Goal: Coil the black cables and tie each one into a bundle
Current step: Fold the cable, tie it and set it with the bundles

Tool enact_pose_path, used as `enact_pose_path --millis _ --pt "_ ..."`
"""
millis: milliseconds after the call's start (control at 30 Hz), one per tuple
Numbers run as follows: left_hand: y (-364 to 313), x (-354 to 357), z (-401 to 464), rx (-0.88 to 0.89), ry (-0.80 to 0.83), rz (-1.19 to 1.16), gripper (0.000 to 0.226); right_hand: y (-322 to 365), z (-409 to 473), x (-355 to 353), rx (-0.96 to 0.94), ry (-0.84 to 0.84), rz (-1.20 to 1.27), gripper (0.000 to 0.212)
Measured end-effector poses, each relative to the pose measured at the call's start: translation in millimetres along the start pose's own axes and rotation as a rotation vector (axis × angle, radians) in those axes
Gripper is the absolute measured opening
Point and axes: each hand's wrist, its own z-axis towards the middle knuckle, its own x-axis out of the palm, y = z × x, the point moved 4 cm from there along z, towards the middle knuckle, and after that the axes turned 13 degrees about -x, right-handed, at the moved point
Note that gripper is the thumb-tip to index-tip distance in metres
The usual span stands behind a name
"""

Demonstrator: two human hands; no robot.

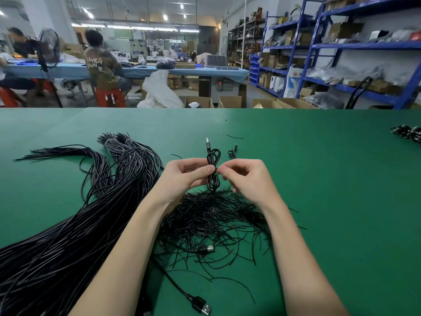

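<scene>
Above the green desk (319, 179), mid-frame: both hands hold one coiled black cable (213, 169) upright, clear of the surface. Left hand (184, 176) grips the coil at its waist, thumb across the front. Right hand (246, 176) pinches at the same waist with fingertips, other fingers curled; what it pinches is too small to tell. Coil is pinched into a figure-eight, USB plug (207, 142) sticking up from the top loop, small barrel end (235, 148) poking up just right of it.

Directly under the hands: loose pile of thin black tie wires (216, 215) on the desk, a USB connector (208, 249) lying in it. Another USB plug on a thicker lead (202, 306) near the bottom edge.

Left side: big sheaf of long black cables (68, 224) fanned across the desk, far ends banded together (118, 142). Far right edge: finished bundles (407, 133), partly cut off.

Background: people seated at a blue bench (68, 69), blue shelving (341, 46) on the right.
</scene>
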Motion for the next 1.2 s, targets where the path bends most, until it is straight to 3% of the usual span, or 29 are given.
enact_pose_path --millis 133,167,267,433,567,767,967,1067,1133,1200 --pt "-6 1 -3 0.015 -0.001 0.092 0.034 -9 -7 8 0.429 0.065 0.591 0.015" --pt "-6 2 -3 0.006 0.002 0.083 0.034 -9 -9 8 0.461 0.083 0.650 0.014" --pt "-2 2 -2 -0.063 0.026 -0.013 0.036 -4 -6 0 0.247 0.149 0.350 0.005" --pt "5 1 -2 -0.162 0.048 -0.080 0.034 11 -1 -10 -0.111 0.099 -0.133 0.009" --pt "6 2 -3 -0.205 0.054 -0.128 0.032 12 -3 -9 -0.156 0.138 -0.189 0.015" --pt "6 4 -3 -0.261 0.072 -0.161 0.025 16 -2 -10 -0.322 0.040 -0.262 0.018" --pt "8 5 -3 -0.290 0.082 -0.158 0.023 19 -4 -6 -0.405 0.021 -0.288 0.010" --pt "5 4 -2 -0.183 0.047 -0.156 0.038 11 0 -1 -0.244 -0.060 -0.209 0.011" --pt "1 5 -3 -0.020 0.012 -0.090 0.034 -2 0 5 0.071 -0.071 0.166 0.006" --pt "-4 8 -6 0.132 0.003 0.046 0.021 -11 -7 14 0.444 -0.052 0.708 0.002"
